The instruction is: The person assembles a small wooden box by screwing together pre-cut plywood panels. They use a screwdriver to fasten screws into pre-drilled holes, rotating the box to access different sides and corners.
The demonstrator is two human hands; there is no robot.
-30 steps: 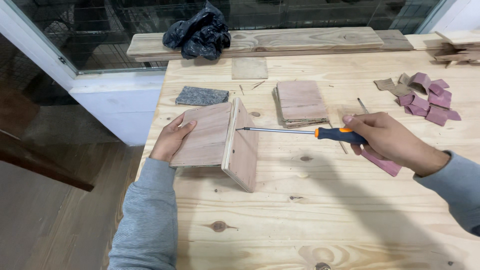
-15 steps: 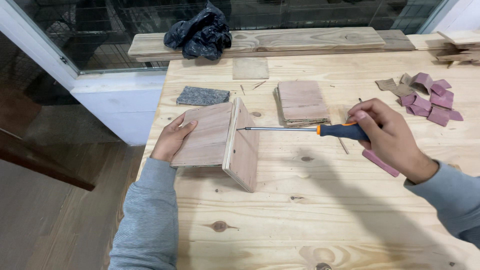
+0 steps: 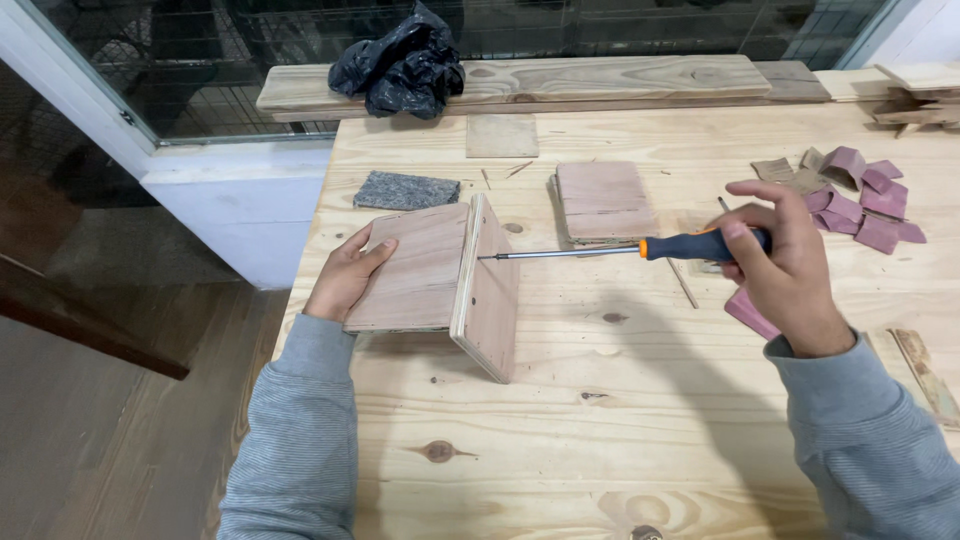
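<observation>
From the head view, I see my left grip [image 3: 347, 275] clasped around the outer edge of the joined plywood boards [image 3: 440, 280], which sit on the counter [image 3: 640, 420]. My right grip [image 3: 785, 265] is clenched around the screwdriver [image 3: 640, 249], whose tip touches the upright board. Just beyond the shaft lies a stack of wood squares [image 3: 603, 203].

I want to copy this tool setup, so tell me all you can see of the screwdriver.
The screwdriver has a thin silvery metal shaft and a dark handle with an orange collar. It lies nearly level above the wooden table, tip pressed against the upright plywood board. The right hand grips its handle; the left hand steadies the joined boards. The tip type is too small to tell.
</observation>
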